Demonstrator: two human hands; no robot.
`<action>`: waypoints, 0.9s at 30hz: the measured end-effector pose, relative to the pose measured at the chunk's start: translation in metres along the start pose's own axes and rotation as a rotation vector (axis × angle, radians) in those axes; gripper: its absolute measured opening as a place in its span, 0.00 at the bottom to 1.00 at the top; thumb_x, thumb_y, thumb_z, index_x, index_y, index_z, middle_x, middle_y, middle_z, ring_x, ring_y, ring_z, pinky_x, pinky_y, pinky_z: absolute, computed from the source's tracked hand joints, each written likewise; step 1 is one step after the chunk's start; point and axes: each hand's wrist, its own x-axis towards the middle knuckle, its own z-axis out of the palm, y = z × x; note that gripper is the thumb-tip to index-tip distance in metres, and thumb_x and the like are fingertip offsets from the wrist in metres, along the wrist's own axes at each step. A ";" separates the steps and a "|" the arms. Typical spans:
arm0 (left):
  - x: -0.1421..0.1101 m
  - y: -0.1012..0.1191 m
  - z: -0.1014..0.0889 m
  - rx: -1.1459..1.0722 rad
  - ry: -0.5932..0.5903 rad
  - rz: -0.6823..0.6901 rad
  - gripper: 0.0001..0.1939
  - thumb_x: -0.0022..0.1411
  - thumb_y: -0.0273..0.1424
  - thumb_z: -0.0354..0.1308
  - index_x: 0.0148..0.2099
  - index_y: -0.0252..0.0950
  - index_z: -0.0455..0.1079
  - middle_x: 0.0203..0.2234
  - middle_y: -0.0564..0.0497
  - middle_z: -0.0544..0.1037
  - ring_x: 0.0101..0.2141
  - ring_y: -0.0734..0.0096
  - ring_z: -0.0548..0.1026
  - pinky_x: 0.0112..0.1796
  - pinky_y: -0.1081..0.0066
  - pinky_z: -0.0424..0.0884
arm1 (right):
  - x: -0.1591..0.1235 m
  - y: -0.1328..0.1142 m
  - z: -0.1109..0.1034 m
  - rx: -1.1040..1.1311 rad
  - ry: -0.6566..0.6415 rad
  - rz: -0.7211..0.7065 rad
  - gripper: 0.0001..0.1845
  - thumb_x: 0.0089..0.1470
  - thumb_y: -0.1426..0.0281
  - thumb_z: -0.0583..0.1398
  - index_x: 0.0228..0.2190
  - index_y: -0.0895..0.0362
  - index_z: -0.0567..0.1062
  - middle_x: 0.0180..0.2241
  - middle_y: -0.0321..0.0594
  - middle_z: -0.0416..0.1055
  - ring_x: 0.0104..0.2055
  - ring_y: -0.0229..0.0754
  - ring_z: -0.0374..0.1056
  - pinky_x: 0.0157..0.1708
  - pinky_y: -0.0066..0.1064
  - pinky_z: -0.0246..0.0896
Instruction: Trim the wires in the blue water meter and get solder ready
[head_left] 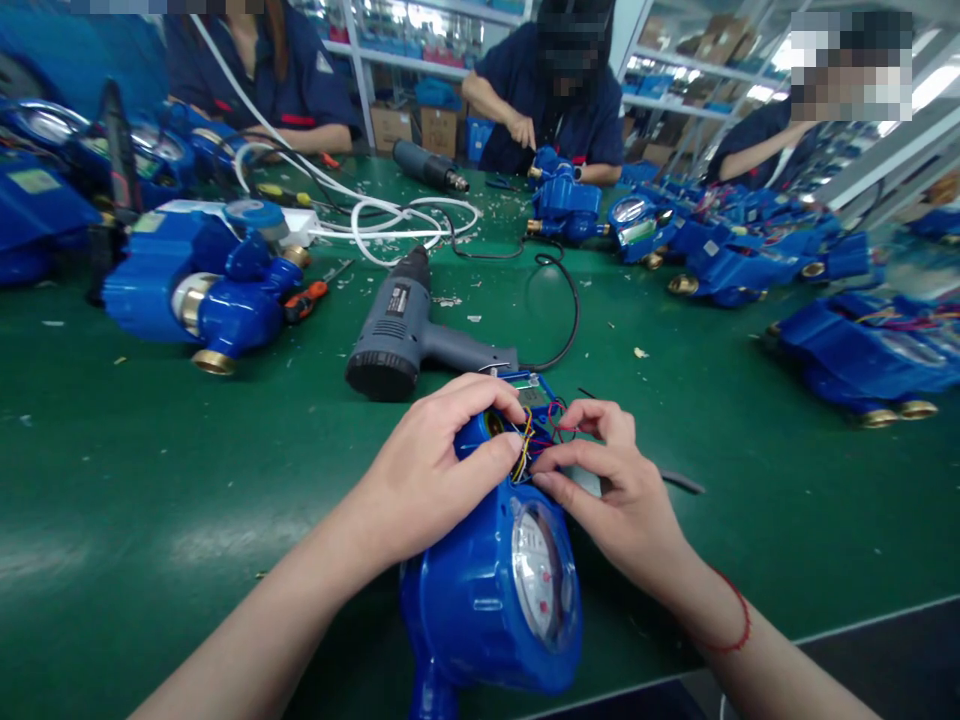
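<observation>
A blue water meter (487,600) with a round white dial lies on the green table (150,480) near its front edge. A bundle of thin yellow, red and blue wires (534,440) comes out of its open far end, beside a small green circuit board (534,395). My left hand (435,470) grips the meter body, thumb and forefinger pinching the wires. My right hand (615,490) pinches the same wires from the right side; a red string circles that wrist.
A grey heat gun (405,335) lies just beyond my hands, its black cord looping right. More blue meters (202,290) sit left, and others (862,355) right. White cables, screwdrivers and plastic scraps lie farther back. Three people in dark blue work across the table.
</observation>
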 end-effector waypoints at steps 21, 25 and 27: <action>0.002 0.001 -0.001 0.024 -0.013 -0.005 0.06 0.59 0.30 0.53 0.37 0.35 0.69 0.43 0.51 0.73 0.46 0.72 0.71 0.47 0.74 0.64 | 0.005 -0.002 -0.006 0.387 -0.147 0.248 0.06 0.54 0.70 0.59 0.31 0.55 0.77 0.46 0.44 0.61 0.55 0.47 0.56 0.54 0.47 0.49; 0.002 0.001 -0.001 -0.004 -0.004 0.000 0.06 0.58 0.29 0.53 0.37 0.34 0.69 0.42 0.51 0.73 0.46 0.72 0.70 0.47 0.75 0.63 | 0.005 -0.003 -0.002 0.375 -0.118 0.216 0.04 0.53 0.67 0.62 0.32 0.54 0.76 0.45 0.44 0.62 0.55 0.47 0.55 0.54 0.45 0.50; 0.002 0.001 -0.001 -0.011 -0.005 0.003 0.06 0.58 0.29 0.53 0.37 0.34 0.69 0.42 0.51 0.73 0.47 0.72 0.70 0.48 0.75 0.63 | 0.004 -0.003 0.002 0.344 -0.110 0.199 0.04 0.53 0.68 0.62 0.30 0.54 0.76 0.45 0.43 0.62 0.54 0.46 0.56 0.53 0.44 0.50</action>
